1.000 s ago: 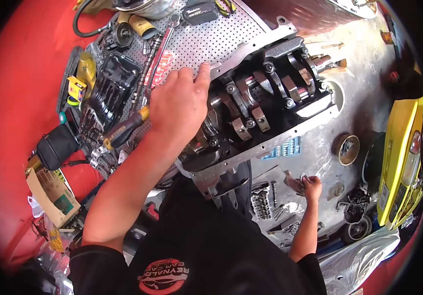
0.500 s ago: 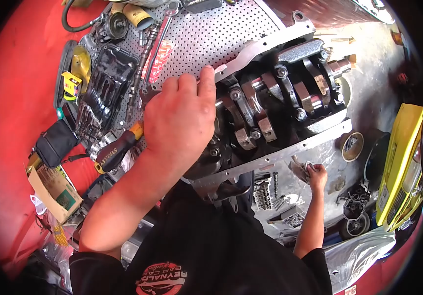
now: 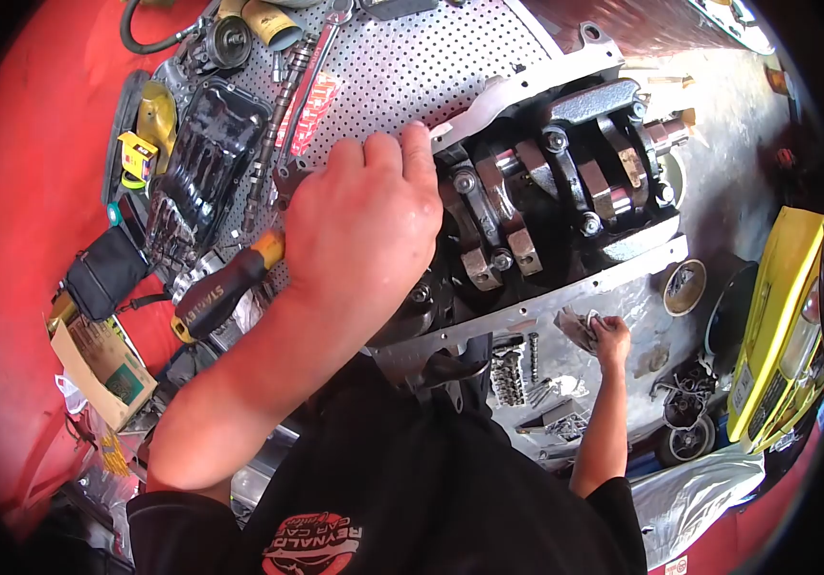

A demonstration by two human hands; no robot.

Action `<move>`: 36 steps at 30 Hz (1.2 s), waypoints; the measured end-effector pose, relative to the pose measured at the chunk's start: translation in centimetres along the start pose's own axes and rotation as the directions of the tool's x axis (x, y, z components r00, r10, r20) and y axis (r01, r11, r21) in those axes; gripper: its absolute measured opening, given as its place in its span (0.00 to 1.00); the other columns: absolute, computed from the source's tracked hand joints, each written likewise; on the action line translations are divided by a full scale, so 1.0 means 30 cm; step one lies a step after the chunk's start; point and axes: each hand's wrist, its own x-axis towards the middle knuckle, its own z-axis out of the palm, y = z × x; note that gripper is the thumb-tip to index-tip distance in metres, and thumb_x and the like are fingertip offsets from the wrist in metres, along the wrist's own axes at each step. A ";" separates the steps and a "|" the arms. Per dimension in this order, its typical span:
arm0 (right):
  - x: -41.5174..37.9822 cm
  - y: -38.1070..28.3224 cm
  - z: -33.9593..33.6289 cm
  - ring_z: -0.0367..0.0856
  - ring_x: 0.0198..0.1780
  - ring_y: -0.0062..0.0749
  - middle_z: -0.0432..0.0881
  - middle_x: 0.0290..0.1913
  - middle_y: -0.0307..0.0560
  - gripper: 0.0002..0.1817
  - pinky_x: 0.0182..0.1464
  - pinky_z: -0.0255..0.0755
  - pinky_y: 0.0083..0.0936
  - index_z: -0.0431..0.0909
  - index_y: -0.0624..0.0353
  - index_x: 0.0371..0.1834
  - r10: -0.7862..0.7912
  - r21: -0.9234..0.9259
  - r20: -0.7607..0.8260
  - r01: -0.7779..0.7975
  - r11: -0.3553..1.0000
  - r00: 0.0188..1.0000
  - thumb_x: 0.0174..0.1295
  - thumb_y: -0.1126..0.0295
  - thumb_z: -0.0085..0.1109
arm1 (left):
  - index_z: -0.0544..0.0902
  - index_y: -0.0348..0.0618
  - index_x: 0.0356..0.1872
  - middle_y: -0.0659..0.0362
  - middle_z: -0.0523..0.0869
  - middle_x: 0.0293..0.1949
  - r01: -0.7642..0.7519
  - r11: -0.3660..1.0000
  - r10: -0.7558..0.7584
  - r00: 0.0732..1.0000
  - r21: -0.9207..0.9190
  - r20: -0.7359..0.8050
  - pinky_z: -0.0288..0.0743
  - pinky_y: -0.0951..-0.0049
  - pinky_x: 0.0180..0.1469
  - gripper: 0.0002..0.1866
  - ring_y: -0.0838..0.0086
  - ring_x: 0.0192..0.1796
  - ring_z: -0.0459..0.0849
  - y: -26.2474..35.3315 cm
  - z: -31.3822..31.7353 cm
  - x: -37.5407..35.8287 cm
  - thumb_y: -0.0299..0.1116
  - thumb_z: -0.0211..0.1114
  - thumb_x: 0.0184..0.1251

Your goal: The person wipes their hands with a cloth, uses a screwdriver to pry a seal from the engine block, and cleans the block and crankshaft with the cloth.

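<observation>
A large engine block lies in front of me with its crankshaft and connecting rods exposed. My left hand reaches across the block's left end, its fingers closed over the far flange and the index finger lying along it. The palm and thumb side are hidden beneath. Lower right, beside the block's near rail, my right hand pinches a crumpled grey rag. Close to my left wrist is a black and yellow Stanley-marked tool, partly covered by the forearm.
A perforated metal tabletop carries a ratchet wrench, a camshaft and a black oil pan. On the left sits an opened cardboard box. A round bowl and yellow bodywork are at the right.
My left hand has shifted slightly right along the block. My right hand and the rag have moved a little left. The whole view has drifted slightly.
</observation>
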 end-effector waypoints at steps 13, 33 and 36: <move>0.113 0.071 -0.067 0.75 0.36 0.20 0.83 0.38 0.35 0.10 0.39 0.69 0.19 0.82 0.57 0.45 0.051 0.733 -0.031 -0.012 0.680 0.998 0.65 0.69 0.71 | 0.83 0.45 0.56 0.59 0.80 0.30 0.045 0.952 -0.092 0.985 -0.304 -0.144 0.79 0.62 0.33 0.22 0.64 0.34 0.82 -0.028 0.073 0.056 0.28 0.63 0.58; -0.278 -1.724 -0.570 0.88 0.39 0.41 0.89 0.37 0.52 0.13 0.44 0.79 0.37 0.87 0.56 0.45 -0.853 -0.225 0.065 0.841 0.492 0.517 0.61 0.65 0.62 | 0.79 0.37 0.65 0.48 0.84 0.62 0.759 0.259 -0.867 0.455 -0.597 0.203 0.74 0.66 0.63 0.20 0.58 0.62 0.84 -0.288 0.265 -1.097 0.24 0.53 0.76; -0.433 -1.652 -0.800 0.88 0.39 0.34 0.90 0.39 0.52 0.13 0.44 0.81 0.35 0.87 0.61 0.44 -0.937 -0.865 -0.072 0.447 0.229 0.341 0.63 0.65 0.60 | 0.79 0.39 0.65 0.47 0.84 0.62 0.754 0.295 -0.876 0.459 -0.587 0.150 0.75 0.63 0.62 0.20 0.57 0.61 0.84 -0.317 0.364 -1.289 0.24 0.54 0.74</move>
